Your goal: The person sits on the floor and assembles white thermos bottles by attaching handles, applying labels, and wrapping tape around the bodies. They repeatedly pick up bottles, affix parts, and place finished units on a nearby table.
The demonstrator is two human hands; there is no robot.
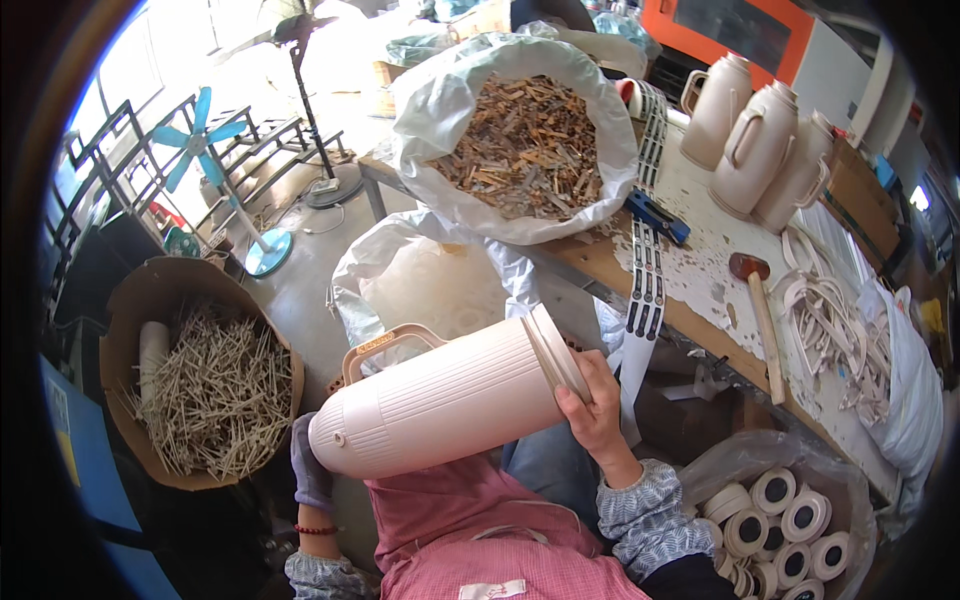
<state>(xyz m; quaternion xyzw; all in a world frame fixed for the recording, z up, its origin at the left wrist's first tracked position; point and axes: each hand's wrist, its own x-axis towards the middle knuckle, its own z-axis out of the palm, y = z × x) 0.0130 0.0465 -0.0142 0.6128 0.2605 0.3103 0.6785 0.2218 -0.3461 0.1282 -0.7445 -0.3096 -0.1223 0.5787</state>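
A: What was held, and where?

B: A pale pink ribbed flask [440, 405], tilted above the pink apron [490, 545]. Domed end left and lower, wide end right and higher. Its handle [398, 340] faced away from the wearer.

A: Right hand [597, 415]?

B: Bare, closed on the wide end: thumb on the near side, fingers bent around the rim.

A: Left hand [312, 465]?

B: Gloved in grey, against the domed end. Flask hid most fingers; could not tell how far they were open.

A: Surroundings?

B: Left: carton [285, 340] of thin pale sticks [225, 400]. Workbench [700, 255]: three upright handled flasks [755, 150], a mallet [765, 330]. Lower right: clear bag [850, 475] of pale round parts [745, 530].
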